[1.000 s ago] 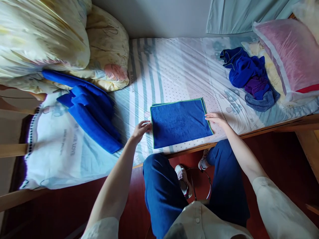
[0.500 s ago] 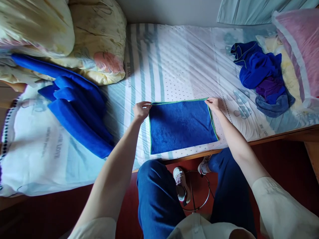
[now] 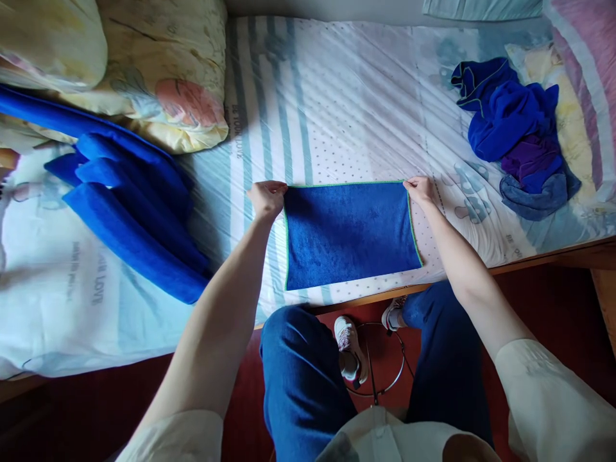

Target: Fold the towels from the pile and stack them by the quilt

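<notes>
A blue towel with green stitched edging lies spread as a rectangle on the bed, close to its front edge. My left hand pinches the towel's far left corner between thumb and fingers. At the far right corner, my right hand grips the cloth the same way. The far edge runs nearly straight between both hands. The towel's near edge rests on the sheet, slightly slanted.
A larger bright blue cloth lies bunched on the left, beside a yellow floral quilt. Crumpled blue and purple cloths form a pile at the right, near a pink pillow. A metal ring stands on the red floor between my feet.
Both hands have moved slightly outward, the right one also a little away from me. The towel's far edge is now stretched straighter, with its layers lined up. The view has shifted slightly.
</notes>
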`<act>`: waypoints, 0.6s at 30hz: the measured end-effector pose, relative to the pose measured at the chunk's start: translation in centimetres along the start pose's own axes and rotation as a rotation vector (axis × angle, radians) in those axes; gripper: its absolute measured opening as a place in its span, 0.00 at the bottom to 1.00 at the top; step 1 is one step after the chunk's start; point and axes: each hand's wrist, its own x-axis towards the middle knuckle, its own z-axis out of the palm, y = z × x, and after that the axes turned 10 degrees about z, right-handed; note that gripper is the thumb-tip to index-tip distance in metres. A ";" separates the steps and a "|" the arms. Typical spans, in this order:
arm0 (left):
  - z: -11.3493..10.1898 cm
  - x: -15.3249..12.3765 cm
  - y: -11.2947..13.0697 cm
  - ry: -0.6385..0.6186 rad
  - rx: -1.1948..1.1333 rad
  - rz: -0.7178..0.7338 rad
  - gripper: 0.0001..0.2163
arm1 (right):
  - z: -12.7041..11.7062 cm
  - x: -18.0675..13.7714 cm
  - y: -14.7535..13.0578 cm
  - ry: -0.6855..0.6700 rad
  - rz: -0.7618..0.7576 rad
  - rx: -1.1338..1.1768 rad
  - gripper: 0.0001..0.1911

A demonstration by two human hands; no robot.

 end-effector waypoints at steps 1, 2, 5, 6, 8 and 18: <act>0.1 0.1 0.1 0.003 -0.005 -0.031 0.09 | 0.1 0.0 -0.1 -0.001 -0.009 -0.015 0.09; 0.1 0.2 0.1 -0.002 -0.001 -0.050 0.08 | 0.2 0.1 -0.3 -0.006 -0.022 -0.025 0.09; -0.2 0.6 0.0 -0.085 0.073 0.003 0.07 | 0.2 0.4 -0.8 -0.054 -0.051 -0.037 0.12; -0.4 0.9 -0.1 -0.126 0.111 0.022 0.08 | 0.1 0.6 -1.0 -0.082 -0.049 -0.049 0.13; -0.7 1.4 -0.2 -0.209 0.180 0.035 0.08 | -0.2 0.8 -1.4 -0.141 -0.026 -0.095 0.16; -2.2 1.9 -0.3 -0.255 0.159 0.049 0.09 | 0.2 1.2 -1.8 -0.183 -0.011 0.037 0.16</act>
